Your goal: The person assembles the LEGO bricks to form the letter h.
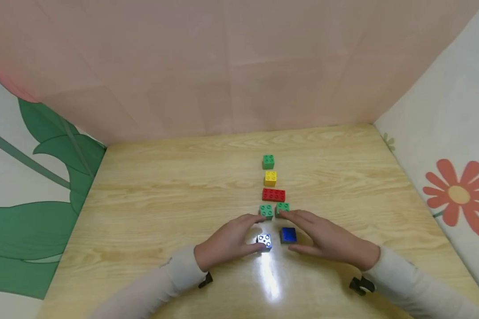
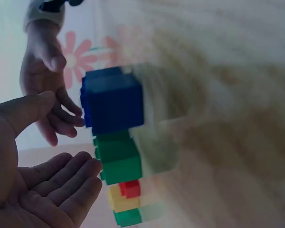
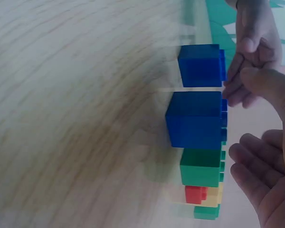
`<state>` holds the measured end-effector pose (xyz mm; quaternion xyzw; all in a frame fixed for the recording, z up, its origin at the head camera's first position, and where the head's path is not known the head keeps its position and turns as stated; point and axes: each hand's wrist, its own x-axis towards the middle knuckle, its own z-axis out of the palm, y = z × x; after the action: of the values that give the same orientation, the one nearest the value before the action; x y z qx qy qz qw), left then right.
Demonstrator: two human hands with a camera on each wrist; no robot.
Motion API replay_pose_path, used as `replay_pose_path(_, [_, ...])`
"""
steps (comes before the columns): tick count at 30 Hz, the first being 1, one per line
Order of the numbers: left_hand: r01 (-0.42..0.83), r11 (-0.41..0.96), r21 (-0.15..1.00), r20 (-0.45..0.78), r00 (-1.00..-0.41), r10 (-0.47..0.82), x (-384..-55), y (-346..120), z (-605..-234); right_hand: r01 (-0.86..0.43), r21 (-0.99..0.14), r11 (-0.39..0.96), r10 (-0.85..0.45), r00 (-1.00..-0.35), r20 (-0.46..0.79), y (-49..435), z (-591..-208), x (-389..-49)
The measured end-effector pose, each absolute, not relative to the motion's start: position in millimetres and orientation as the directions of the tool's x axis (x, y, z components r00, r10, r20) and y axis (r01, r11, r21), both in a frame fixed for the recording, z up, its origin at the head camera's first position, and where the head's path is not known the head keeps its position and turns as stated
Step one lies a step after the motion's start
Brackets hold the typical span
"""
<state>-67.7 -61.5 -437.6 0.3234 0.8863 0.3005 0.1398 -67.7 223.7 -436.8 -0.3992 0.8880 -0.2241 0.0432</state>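
Note:
Two square blue toy bricks lie side by side on the wooden table, the left blue brick (image 1: 265, 242) bright with glare, the right blue brick (image 1: 288, 235) darker. Just beyond them sit the left green brick (image 1: 265, 212) and the right green brick (image 1: 282, 208). My left hand (image 1: 229, 240) spreads beside the left pair, thumb overlapping the blue brick and fingertips near the green one. Mirroring it, my right hand (image 1: 329, 241) has its thumb by the right blue brick and fingertips over the right green brick's edge. In both wrist views, the fingers are extended and grip nothing.
Farther back, a long red brick (image 1: 273, 195), a yellow brick (image 1: 270, 178) and another green brick (image 1: 268, 162) line up away from me. A pinkish cloth (image 1: 231, 71) rises behind the table (image 1: 163, 186); flower-printed panels stand left and right.

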Motion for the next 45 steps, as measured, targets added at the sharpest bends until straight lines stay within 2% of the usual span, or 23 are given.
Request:
replay_pose_path(10, [0.479,0.643,0.598,-0.095,-0.754,0.65,-64.2,-60.4,-450.8,-0.668,-0.421,0.614,-0.719,-0.693,0.05,224.9,-445.0,-66.5])
replay_pose_path(20, [0.475,0.635,0.609,-0.117,-0.738,0.665,-65.9,-59.4,-452.2,-0.636,-0.46,0.619,-0.712,-0.702,0.014,224.9,-448.3,-68.5])
replay_pose_path(27, [0.459,0.642,0.614,-0.14,-0.737,0.661,-67.3,-58.9,-453.3,-0.674,-0.47,0.571,-0.732,-0.677,0.081,220.8,-446.1,-69.8])
replay_pose_path(45, [0.468,0.62,0.63,-0.099,-0.743,0.662,-67.3,-58.1,-455.8,-0.744,-0.5,0.443,-0.76,-0.607,0.23,196.9,-422.2,-67.1])
